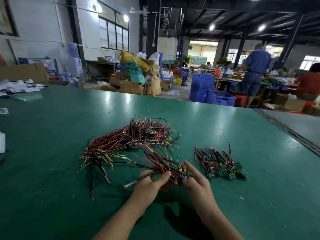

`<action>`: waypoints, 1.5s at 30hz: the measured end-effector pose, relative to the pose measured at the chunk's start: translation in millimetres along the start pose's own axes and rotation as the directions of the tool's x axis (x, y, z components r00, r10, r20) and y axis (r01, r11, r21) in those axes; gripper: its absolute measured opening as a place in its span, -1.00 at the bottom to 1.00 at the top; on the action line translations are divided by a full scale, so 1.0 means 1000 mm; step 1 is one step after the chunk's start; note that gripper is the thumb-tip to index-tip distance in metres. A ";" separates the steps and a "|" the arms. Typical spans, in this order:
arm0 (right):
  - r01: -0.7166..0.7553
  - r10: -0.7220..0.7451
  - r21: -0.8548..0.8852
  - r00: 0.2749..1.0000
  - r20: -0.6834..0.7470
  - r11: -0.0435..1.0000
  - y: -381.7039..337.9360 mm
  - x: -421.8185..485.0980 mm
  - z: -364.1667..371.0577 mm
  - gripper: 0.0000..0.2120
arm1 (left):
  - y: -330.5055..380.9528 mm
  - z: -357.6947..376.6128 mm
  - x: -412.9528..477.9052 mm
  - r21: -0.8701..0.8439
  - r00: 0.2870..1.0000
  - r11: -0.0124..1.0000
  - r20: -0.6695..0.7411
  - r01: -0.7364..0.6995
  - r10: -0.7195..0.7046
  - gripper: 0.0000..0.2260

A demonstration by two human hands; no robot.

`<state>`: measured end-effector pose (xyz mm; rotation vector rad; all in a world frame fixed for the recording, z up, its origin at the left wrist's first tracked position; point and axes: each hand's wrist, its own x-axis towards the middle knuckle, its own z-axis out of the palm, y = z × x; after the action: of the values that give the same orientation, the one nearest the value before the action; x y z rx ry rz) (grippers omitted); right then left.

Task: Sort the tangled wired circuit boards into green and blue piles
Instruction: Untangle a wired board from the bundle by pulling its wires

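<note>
While my left hand grips the bundle and my right hand rests straight-fingered on its board end, the green pile lies just right of that hand.

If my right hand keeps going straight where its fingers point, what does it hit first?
The wire bundle that the left hand grips; the right hand seems to touch it at the fingertips. Beyond lies the tangled pile, though depth is unclear.
</note>
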<state>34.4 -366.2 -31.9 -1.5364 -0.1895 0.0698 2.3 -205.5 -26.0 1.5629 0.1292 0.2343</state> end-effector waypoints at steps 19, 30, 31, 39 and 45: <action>0.327 -0.448 -0.660 0.894 -0.017 0.677 -0.006 -0.011 0.004 -0.80 | -0.004 -0.002 0.000 0.092 0.992 0.988 0.057 -0.121 0.116 -0.69; 0.216 -0.336 -0.445 0.919 -0.209 0.869 0.002 -0.008 0.006 -0.94 | -0.004 0.004 -0.001 -0.072 0.993 0.996 0.114 0.052 -0.044 -0.70; 0.207 -0.323 -0.428 0.921 -0.218 0.880 0.003 -0.007 0.007 -0.94 | -0.004 0.005 -0.001 -0.093 0.992 0.992 0.102 0.085 -0.076 -0.74; 0.041 -0.035 0.019 0.972 -0.231 0.999 0.002 -0.002 0.009 -0.94 | -0.003 0.008 0.002 -0.178 0.973 0.959 0.112 0.221 -0.203 -0.63; 0.129 -0.200 -0.448 0.973 -0.115 0.885 0.004 -0.004 0.008 -0.79 | 0.001 0.006 -0.006 -0.090 0.990 0.991 0.106 0.102 -0.092 -0.57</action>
<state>29.3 -358.6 -36.4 -1.9609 -0.2189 -0.2472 -1.8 -212.8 -25.7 1.4660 0.1125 0.0831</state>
